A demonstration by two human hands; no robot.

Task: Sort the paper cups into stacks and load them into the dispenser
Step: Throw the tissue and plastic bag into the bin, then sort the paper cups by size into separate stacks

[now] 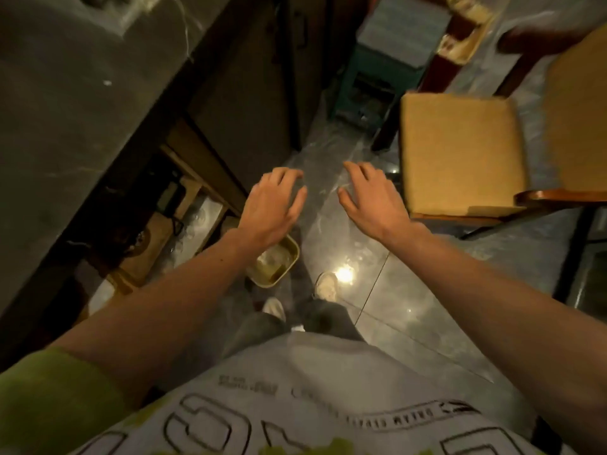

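While left hand (pixel 274 205) and right hand (pixel 371 200) hover spread, empty, small bin (pixel 289 257) below holds pale, unclear contents.

The only lettering stands on the grey shirt (pixel 305 389) at the bottom of the view, printed in black and seen upside down from the wearer's head. Large outlined capitals run across the lower edge; they are cut off by the frame and cannot be made out as a word. Above them, on the right, a curved band carries a line of small capitals whose first word looks like "DREAM"; the rest is too blurred to read. Higher up, near the middle, two short lines of tiny print are illegible.
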